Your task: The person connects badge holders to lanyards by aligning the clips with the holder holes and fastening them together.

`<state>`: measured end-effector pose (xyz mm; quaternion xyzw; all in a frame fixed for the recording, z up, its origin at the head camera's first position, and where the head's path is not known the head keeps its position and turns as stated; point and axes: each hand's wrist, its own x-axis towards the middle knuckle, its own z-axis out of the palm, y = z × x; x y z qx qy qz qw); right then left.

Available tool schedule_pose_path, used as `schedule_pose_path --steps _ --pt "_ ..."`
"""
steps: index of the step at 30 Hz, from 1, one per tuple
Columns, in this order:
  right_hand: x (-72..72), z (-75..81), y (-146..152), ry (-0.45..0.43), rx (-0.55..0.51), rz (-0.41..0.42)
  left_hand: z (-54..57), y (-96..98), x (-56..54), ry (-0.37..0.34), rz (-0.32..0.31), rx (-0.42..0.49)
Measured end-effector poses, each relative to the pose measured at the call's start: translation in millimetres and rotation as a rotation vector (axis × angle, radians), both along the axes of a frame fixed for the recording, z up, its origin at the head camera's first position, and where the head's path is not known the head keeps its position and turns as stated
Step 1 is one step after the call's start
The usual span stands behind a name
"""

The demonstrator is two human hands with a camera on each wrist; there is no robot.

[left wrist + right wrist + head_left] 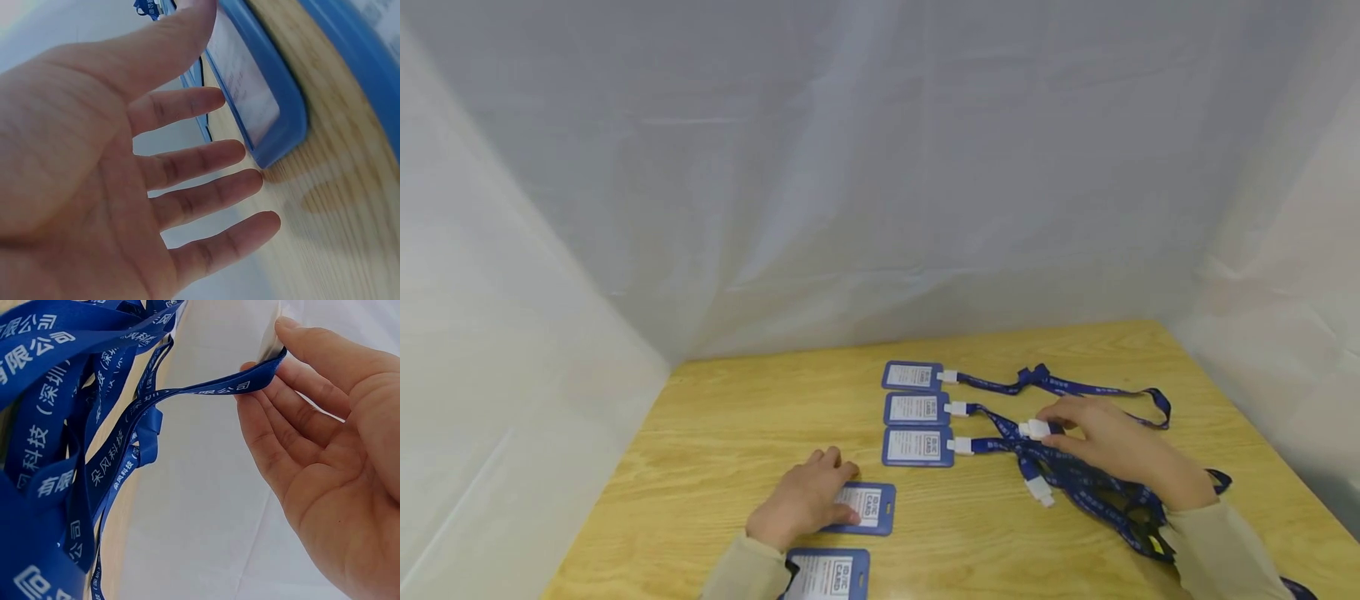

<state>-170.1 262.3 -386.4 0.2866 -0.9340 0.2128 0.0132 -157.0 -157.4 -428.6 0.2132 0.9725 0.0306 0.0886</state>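
My left hand (808, 498) touches a blue ID card holder (886, 510) lying on the table. Its thumb lies over the card face, and in the left wrist view the other fingers are straight and spread beside the holder's edge (294, 119). With thumb and fingertips, my right hand (1108, 437) pinches the white plastic clip (1036, 429) of a blue lanyard. In the right wrist view that lanyard's strap (212, 386) runs from the clip (270, 340) back to a heap of printed lanyards (50, 412). Another white clip (1040, 490) lies below the right hand.
Three card holders with lanyards attached, the nearest a blue holder (917, 461), lie stacked in a column at the table's middle. Another holder (827, 575) lies at the front, partly cut off. White sheeting (850, 208) surrounds the wooden table (737, 417) at back and sides.
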Motion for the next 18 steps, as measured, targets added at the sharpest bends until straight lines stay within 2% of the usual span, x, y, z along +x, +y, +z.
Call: schedule_pose_path --steps 6,13,18 --pt "1.6 -0.2 0.3 -0.031 -0.023 0.009 -0.1 5.1 -1.4 0.005 -0.011 0.005" --pt "3.0 -1.3 1.3 -0.035 -0.031 0.023 2.6 -0.5 1.1 -0.012 -0.055 0.033" --pt "4.4 -4.7 -0.9 -0.061 -0.029 0.015 0.1 -1.0 1.0 -0.015 -0.095 0.061"
